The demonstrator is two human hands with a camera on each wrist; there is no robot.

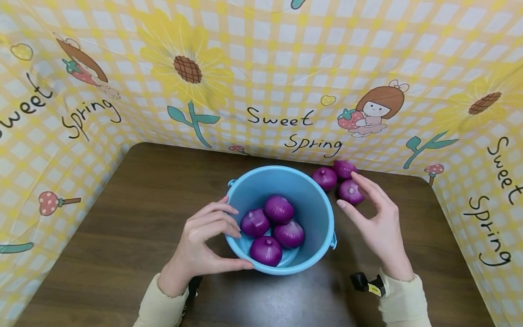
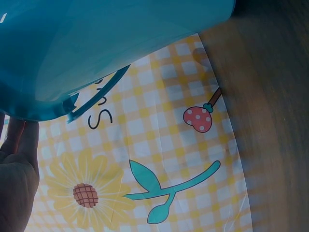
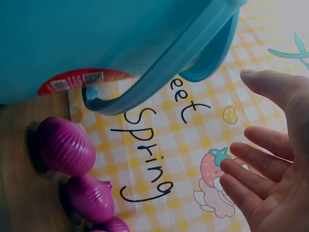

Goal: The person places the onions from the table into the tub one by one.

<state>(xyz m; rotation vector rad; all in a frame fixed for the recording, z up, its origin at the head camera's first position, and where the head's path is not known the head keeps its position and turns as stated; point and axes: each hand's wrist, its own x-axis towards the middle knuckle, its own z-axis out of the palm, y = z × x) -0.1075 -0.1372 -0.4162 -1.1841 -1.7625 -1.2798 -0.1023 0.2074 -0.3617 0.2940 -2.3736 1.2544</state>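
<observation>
A light blue bucket (image 1: 323, 218) stands on the table with several purple onions (image 1: 279, 210) lying in its bottom. My left hand (image 1: 206, 236) grips the bucket's near left rim, fingers over the edge and thumb along the front. To the right of the bucket, my right hand (image 1: 377, 220) is held with thumb and fingers apart, nothing between them. In the head view its fingertips overlap the nearest of three loose onions (image 1: 350, 191), grouped behind the bucket's right side. The right wrist view shows that hand (image 3: 270, 169) apart from the onions (image 3: 67, 146).
The dark wooden table (image 1: 122, 218) has rounded back corners. A yellow checked cloth (image 1: 278, 68) with flowers and lettering rises behind the table and along both sides. The bucket's blue handle (image 3: 130, 99) hangs down beside a red label (image 3: 77, 79).
</observation>
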